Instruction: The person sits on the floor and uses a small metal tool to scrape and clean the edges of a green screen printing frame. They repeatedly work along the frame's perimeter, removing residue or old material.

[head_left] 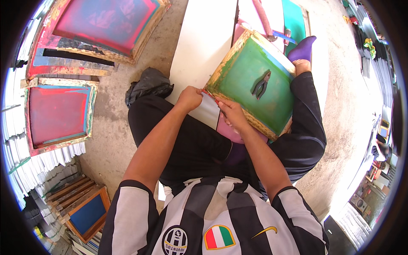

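A wooden screen-printing frame [250, 80] with green mesh lies tilted across my lap, its near-left corner toward my hands. Pliers [261, 85] with dark handles rest on the mesh. My left hand [190, 98] is closed in a pinch at that corner, touching its edge. Beside it, my right hand [233, 114] is closed just below the frame's near edge. A slim red object [211, 96] shows between the two hands; its kind is hard to make out, and my fingers hide its ends.
A hammer [262, 17] and a screwdriver [288, 35] lie beyond the frame, near my purple-socked foot [302, 49]. A black plastic bag [149, 85] sits by my left knee. More printing frames [59, 114] stand at left, beside stacked sheets [19, 144].
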The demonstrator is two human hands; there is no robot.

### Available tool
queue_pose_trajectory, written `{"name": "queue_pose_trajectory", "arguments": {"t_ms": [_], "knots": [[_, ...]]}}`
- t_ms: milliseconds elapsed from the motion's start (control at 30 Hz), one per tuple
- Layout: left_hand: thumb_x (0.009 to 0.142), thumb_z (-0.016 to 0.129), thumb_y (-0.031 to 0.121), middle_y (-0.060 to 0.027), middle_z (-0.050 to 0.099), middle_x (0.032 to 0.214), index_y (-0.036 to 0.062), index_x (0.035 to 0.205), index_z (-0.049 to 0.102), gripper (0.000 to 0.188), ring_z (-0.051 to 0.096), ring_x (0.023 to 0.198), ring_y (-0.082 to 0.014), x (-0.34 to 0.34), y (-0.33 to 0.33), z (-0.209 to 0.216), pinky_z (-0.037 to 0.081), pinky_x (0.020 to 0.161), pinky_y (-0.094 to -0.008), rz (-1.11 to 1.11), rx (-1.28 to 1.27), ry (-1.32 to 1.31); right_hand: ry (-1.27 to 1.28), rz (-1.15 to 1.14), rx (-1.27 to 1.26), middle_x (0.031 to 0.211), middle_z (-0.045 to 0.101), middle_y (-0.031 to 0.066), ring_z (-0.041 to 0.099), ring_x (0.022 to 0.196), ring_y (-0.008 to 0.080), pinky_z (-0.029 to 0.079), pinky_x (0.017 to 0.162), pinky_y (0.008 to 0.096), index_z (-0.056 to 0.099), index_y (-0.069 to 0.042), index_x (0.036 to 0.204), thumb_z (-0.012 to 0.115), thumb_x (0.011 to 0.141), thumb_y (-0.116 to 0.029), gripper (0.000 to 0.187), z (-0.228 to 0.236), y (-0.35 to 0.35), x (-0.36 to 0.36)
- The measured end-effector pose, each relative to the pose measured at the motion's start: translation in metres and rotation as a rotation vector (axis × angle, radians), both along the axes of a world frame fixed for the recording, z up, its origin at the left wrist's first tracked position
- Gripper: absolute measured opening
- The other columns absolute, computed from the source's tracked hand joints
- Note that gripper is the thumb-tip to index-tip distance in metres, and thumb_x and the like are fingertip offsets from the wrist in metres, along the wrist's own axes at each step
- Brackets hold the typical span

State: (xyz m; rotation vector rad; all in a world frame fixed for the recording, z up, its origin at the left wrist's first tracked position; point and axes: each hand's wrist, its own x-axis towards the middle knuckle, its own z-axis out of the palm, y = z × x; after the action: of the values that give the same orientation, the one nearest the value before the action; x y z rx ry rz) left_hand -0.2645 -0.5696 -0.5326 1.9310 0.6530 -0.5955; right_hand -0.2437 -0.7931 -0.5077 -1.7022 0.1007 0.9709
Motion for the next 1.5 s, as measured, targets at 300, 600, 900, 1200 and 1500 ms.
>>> {"name": "queue_pose_trajectory", "arguments": {"t_ms": [300,600,900,1200,1500], "knots": [[0.088,0.066,0.016,-0.0275,0.075,0.106,0.0038,0.115,0.078,0.032,0.073,0.105,-0.0401,-0.004,0.005,-0.016,0.055,0.094,-0.0435,0.017,0.008,-0.042,0.243,-0.055,0.047,0.095,0.074,0.0115,0.067,0.071,0.0235,0.052,0.064,0.0373,0.073,-0.013,0.130,0.059,0.107,-0.026,0.030,0.008,-0.003,0.018],[0.092,0.069,0.011,-0.0287,0.074,0.116,-0.0037,0.125,0.073,0.036,0.073,0.110,-0.0347,0.001,0.000,0.008,0.052,0.097,-0.0401,-0.021,0.053,0.017,-0.795,0.281,-0.311,0.097,0.073,0.0221,0.070,0.091,0.0430,0.054,0.080,0.0538,0.074,-0.013,0.125,0.062,0.101,-0.020,0.028,0.025,-0.004,-0.006],[0.092,0.065,0.020,-0.0258,0.074,0.117,0.0077,0.125,0.076,0.037,0.070,0.116,-0.0399,-0.001,-0.001,0.003,0.054,0.101,-0.0459,-0.039,0.127,0.039,-0.785,0.347,-0.348,0.096,0.073,0.0214,0.070,0.091,0.0421,0.054,0.080,0.0542,0.073,-0.014,0.125,0.061,0.101,-0.022,0.028,0.028,0.000,-0.005],[0.093,0.060,0.018,-0.0194,0.074,0.124,0.0194,0.130,0.076,0.041,0.070,0.119,-0.0368,0.005,-0.004,0.035,0.054,0.101,-0.0457,-0.095,0.246,0.142,-0.709,0.488,-0.540,0.098,0.074,0.0232,0.072,0.091,0.0429,0.056,0.080,0.0561,0.069,-0.016,0.132,0.056,0.102,-0.019,0.033,0.056,0.020,-0.004],[0.088,0.062,0.012,-0.0251,0.075,0.112,0.0125,0.120,0.079,0.037,0.071,0.110,-0.0415,0.003,0.000,0.016,0.054,0.097,-0.0475,-0.113,0.123,0.072,-0.581,0.674,-0.801,0.103,0.073,0.0253,0.074,0.090,0.0439,0.058,0.076,0.0566,0.061,-0.012,0.140,0.052,0.096,-0.007,0.046,0.087,0.054,-0.013]]}}
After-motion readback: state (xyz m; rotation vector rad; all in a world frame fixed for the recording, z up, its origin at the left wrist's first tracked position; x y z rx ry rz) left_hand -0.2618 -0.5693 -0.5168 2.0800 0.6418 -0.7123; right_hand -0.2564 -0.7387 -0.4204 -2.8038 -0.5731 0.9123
